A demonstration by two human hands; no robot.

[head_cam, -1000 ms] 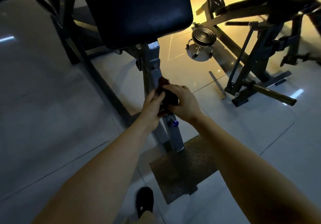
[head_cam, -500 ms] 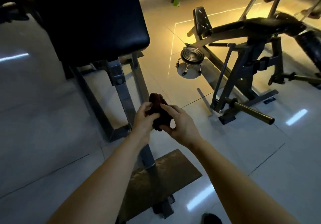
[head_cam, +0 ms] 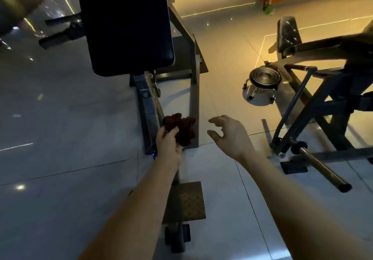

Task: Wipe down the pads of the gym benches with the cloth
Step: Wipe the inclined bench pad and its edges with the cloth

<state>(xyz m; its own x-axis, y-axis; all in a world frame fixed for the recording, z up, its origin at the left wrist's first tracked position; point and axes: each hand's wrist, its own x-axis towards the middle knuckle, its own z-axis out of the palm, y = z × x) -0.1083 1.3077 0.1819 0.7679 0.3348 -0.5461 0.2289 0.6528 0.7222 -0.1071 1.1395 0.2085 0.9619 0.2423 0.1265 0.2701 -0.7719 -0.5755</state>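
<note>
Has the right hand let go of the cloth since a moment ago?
Yes. The right hand has come off the cloth, now apart to its right; the left hand holds it alone.

Bunched dark-red cloth (head_cam: 180, 129) in left hand (head_cam: 168, 144), below black padded bench pad (head_cam: 127, 23); right hand (head_cam: 230, 134) beside, apart; round metal stool (head_cam: 264, 78) far right.

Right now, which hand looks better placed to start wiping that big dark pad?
Probably the left hand: it already grips the dark red cloth, just below the black bench pad. The right hand is open, holds nothing, and sits further right.
</note>
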